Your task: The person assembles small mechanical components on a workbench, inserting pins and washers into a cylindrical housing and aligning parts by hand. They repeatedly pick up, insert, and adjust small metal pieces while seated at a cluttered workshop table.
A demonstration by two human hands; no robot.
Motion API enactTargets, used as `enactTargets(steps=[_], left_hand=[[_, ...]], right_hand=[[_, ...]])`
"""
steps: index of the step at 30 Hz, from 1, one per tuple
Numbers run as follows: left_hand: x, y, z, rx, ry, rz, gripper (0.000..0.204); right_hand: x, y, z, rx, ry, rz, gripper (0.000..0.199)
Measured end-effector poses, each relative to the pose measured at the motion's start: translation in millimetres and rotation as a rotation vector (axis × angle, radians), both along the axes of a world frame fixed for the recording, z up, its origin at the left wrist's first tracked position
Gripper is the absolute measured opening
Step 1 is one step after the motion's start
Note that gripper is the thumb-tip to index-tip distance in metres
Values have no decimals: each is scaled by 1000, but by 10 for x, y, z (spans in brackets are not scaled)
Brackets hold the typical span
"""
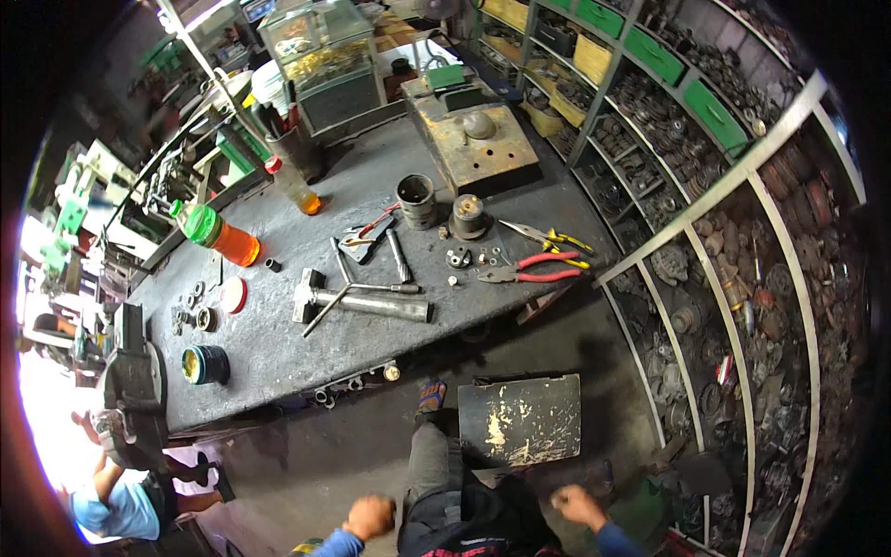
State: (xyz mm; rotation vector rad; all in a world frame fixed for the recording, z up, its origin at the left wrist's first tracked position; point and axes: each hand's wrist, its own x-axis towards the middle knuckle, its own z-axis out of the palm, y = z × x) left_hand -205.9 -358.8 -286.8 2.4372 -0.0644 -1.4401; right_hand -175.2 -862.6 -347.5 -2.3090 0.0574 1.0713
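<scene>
Head view: worn board (520,420) runs lengthwise left to right.

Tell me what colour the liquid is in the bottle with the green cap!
Reddish orange: the liquid in that bottle shows best in the head view.

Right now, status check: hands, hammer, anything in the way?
Left hand and right hand off the bench, no held item visible. Hammer lying on bench. Y-wrench arm across its handle.
</scene>
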Motion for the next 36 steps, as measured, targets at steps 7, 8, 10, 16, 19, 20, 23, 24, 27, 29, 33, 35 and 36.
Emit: enactTargets(steps=[7, 8, 10, 16, 19, 20, 23, 24, 27, 29, 33, 35, 36], left_hand=[[-243, -308, -176, -534, 489, 646, 33], [-132, -297, -226, -565, 507, 699, 33], [91, -198, -303, -601, 540, 768, 33], [534, 213, -370, -661, 624, 864, 34], [593, 357, -316, -686, 661, 895, 34], [631, 377, -304, -695, 672, 911, 35], [802, 297, -365, -733, 697, 970, 35], [874, 235, -410, -752, 705, 991, 35], [947, -41, -545, -804, 712, 1101, 36], [954, -330, -638, -849, 698, 1189, 36], [1104, -1104, -627, -914, 601, 1388, 36], [1130, -1422, -453, -896, 495, 1468, 37], [1126, -1590, -306, -884, 395, 1482, 37]], right_hand=[[-98, -538, 479, -140, 554, 113, 31], [-10, -526, 508, -139, 541, 66, 32], [106, -423, 603, -134, 523, -33, 33], [616, 66, 866, -98, 488, -185, 37], [772, 144, 1066, -95, 496, -202, 39], [832, 139, 1123, -94, 502, -199, 40], [1075, 60, 1208, -94, 504, -171, 42], [1164, 15, 1216, -94, 505, -158, 43], [1562, -176, 1098, -85, 517, -76, 46], [1957, -378, 945, -80, 531, 0, 47], [2973, -773, 546, -54, 562, 163, 51], [3383, -920, 333, -27, 606, 223, 53], [3612, -993, 254, -18, 631, 263, 54]])
